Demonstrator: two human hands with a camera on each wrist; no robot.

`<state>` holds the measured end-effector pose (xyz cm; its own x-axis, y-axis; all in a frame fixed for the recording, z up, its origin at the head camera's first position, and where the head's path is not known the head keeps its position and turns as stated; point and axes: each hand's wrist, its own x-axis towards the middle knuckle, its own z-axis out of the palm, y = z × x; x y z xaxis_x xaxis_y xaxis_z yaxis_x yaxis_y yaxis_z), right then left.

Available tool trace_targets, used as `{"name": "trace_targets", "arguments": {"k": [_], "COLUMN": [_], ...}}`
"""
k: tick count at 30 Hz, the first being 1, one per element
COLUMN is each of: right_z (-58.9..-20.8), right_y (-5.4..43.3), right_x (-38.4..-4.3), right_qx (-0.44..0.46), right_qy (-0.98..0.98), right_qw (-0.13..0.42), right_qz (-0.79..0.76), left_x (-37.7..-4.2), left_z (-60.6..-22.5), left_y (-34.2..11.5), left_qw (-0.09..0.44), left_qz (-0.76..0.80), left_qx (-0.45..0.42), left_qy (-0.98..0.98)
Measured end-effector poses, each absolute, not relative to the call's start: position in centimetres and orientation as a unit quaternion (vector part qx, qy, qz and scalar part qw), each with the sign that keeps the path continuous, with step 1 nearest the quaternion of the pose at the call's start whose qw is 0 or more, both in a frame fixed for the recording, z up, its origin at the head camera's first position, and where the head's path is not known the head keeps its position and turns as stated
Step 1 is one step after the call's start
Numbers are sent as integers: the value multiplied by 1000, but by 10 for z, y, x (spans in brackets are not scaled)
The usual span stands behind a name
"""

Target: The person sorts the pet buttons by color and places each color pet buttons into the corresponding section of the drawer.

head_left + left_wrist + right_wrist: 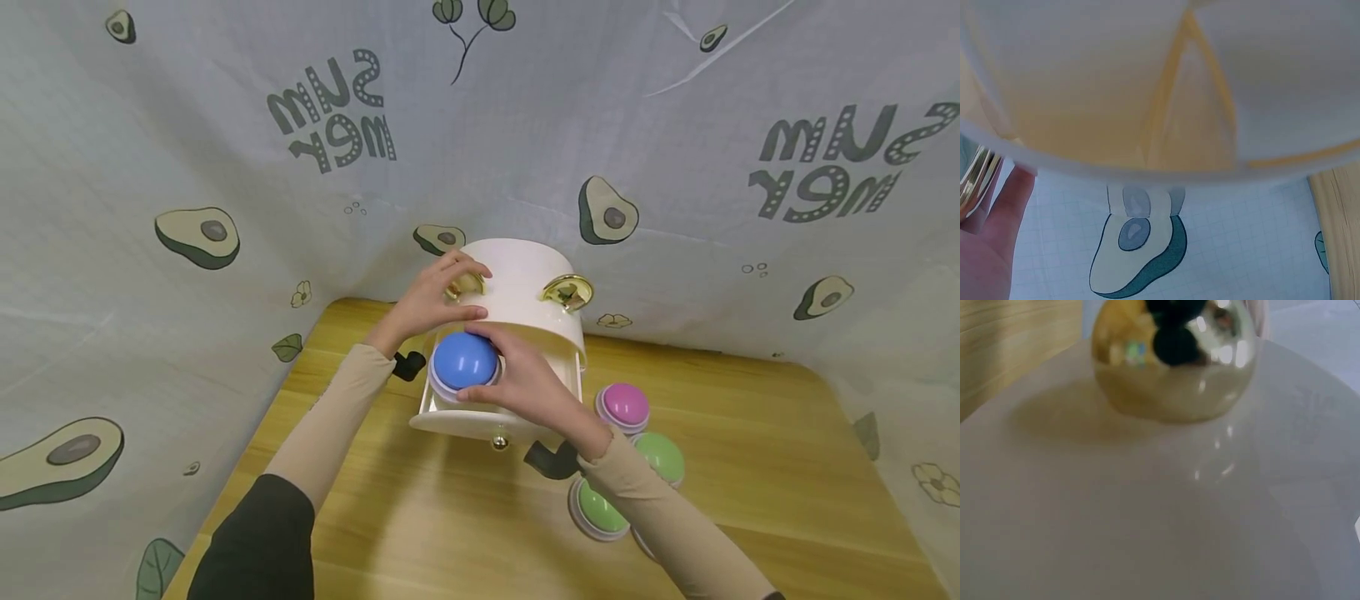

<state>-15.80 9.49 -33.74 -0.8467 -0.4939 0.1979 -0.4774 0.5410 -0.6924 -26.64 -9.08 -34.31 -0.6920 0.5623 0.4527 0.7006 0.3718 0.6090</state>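
A cream box [517, 250] with gold ear-shaped pieces stands against the patterned cloth, its drawer [465, 425] pulled out. My right hand [532, 379] pinches a blue domed button [465, 360] with a white base, thumb at its near side, over the left part of the drawer. Whether its base touches the drawer floor I cannot tell. On the box's left ear my left hand [435, 300] has its fingers bent round the gold piece, with the thumb lower. In the left wrist view, fingers [1013, 200] show beside the gold ear [979, 184].
A gold knob [1175, 369] sits on the drawer front. Right of the box on the wooden table [750, 450] lie a pink button [626, 404], a green button [660, 457] and another green button [600, 508]. Part of one more base shows under the right forearm.
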Motion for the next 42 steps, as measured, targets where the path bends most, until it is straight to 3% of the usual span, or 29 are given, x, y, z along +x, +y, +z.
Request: {"name": "trace_targets", "arguments": {"k": [17, 42], "right_z": [-342, -318], "right_y": [101, 189], "right_x": [-160, -116], "right_qx": [-278, -274], "right_qy": [866, 740], "right_qw": [69, -105], "right_qz": [-411, -605], "left_x": [-265, -265], "left_z": [-344, -343], "left_y": [-93, -90], "left_qw": [79, 71], "left_qz": [-407, -412], "left_qx": [-381, -364], "left_qy": [-826, -832]}}
